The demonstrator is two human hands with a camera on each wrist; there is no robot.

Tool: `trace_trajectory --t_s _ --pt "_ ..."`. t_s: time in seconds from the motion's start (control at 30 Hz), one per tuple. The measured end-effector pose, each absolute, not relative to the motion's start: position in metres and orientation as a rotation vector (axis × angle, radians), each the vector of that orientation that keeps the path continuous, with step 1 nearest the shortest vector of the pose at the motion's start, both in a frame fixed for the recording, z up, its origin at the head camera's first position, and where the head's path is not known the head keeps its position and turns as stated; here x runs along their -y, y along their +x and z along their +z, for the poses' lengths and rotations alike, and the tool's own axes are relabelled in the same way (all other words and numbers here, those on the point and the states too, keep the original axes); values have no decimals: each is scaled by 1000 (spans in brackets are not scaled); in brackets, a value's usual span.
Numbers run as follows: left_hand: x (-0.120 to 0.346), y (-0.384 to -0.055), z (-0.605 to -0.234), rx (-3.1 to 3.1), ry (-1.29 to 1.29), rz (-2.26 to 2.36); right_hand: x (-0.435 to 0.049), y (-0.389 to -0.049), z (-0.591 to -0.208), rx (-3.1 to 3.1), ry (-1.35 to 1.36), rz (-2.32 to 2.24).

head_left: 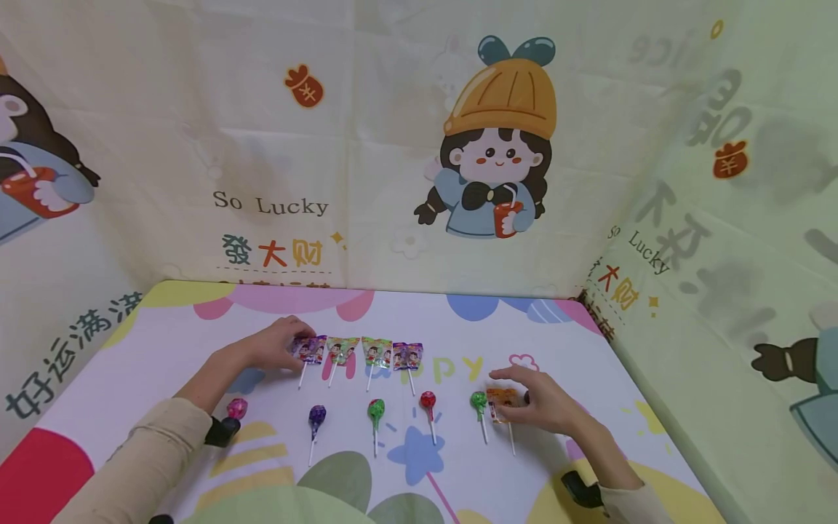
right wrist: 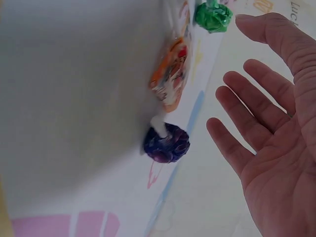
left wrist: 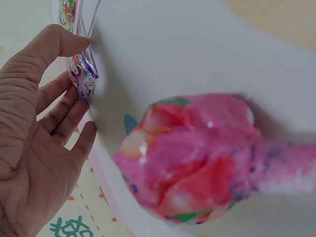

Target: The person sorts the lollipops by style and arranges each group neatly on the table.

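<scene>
My left hand [head_left: 278,346] is at the left end of a row of flat wrapped lollipops, its thumb and fingers at the edges of a purple-wrapped lollipop [head_left: 310,349]. In the left wrist view the thumb lies against this purple wrapper [left wrist: 85,74]; the index finger is hidden. My right hand [head_left: 546,400] hovers with fingers spread around an orange-wrapped flat lollipop [head_left: 500,397], and in the right wrist view [right wrist: 276,113] it holds nothing. Close by are a green round lollipop [head_left: 479,400] and a purple round lollipop [right wrist: 167,143], mostly hidden in the head view.
Beside the held one lie two green-wrapped flat lollipops [head_left: 343,351] and another purple one [head_left: 408,356]. Nearer me are round lollipops: pink [head_left: 237,408], dark purple [head_left: 317,416], green [head_left: 376,410] and red [head_left: 428,400]. Printed cloth walls [head_left: 386,145] enclose the table [head_left: 419,313].
</scene>
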State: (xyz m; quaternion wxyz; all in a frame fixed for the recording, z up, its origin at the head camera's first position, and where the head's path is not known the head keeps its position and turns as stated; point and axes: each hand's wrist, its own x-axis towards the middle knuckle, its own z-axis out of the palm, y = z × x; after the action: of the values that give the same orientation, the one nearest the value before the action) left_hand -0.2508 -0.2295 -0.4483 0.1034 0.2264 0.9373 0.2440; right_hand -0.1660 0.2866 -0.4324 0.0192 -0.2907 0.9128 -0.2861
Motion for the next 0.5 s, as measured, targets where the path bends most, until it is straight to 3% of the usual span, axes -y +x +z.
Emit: trace_trajectory --t_s 0.5 --pt "228 -250 -448 -2745 647 739 -298 -159 -443 -2895 -864 -691"
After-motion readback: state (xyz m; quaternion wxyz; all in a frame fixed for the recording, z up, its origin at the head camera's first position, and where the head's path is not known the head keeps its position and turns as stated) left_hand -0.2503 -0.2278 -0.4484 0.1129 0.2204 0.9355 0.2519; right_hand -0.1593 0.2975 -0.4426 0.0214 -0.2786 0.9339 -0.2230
